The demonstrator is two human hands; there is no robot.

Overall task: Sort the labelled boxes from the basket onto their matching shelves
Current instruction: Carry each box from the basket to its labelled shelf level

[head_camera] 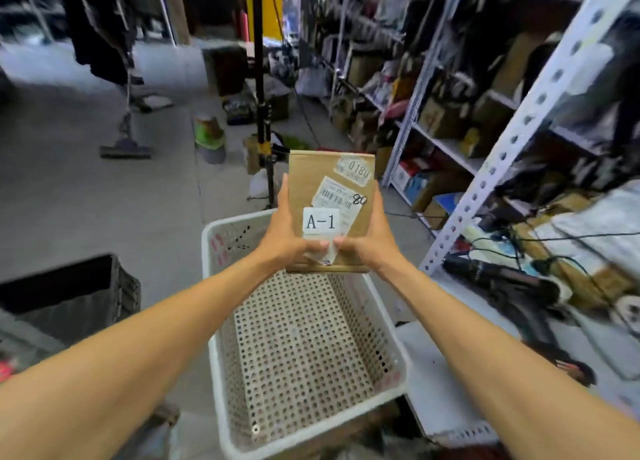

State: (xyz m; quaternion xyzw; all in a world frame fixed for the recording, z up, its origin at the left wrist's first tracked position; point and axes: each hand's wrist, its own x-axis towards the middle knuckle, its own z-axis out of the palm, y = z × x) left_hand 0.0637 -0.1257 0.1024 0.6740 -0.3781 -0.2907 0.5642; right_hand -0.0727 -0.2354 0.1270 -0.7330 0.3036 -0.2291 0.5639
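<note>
Brown cardboard makes up the box (332, 196), which hangs in the air above the far edge of the white basket (207, 269), clear of its rim. The box is tilted so that its labelled face looks back at the person. A white tag reading A-1 (320, 221) sits near the lower left of that face, with a barcode sticker and a handwritten 80 above it.

The left grip (287, 238), a bare hand, clasps the box's left edge, fingers running up the side and thumb pressed on the face near the bottom edge. The right grip (374, 238) holds the right edge the same way. The two thumbs nearly meet over a peeling sticker at the bottom edge.

Below them the basket's perforated bottom is in full view, and its near corner reaches toward the lower edge of the view. Grey floor (104, 200) spreads wide to the left and ahead. A dark crate (69, 293) stands apart from the basket's left rim.

A black tripod pole (259, 79) rises just beyond the box's far left corner. On the right, the white perforated upright (516, 137) of the shelving slants close to the box's right edge. The lowest shelf board (433, 373) lies just beside the basket's right rim, with cables (554, 262) farther along it.
</note>
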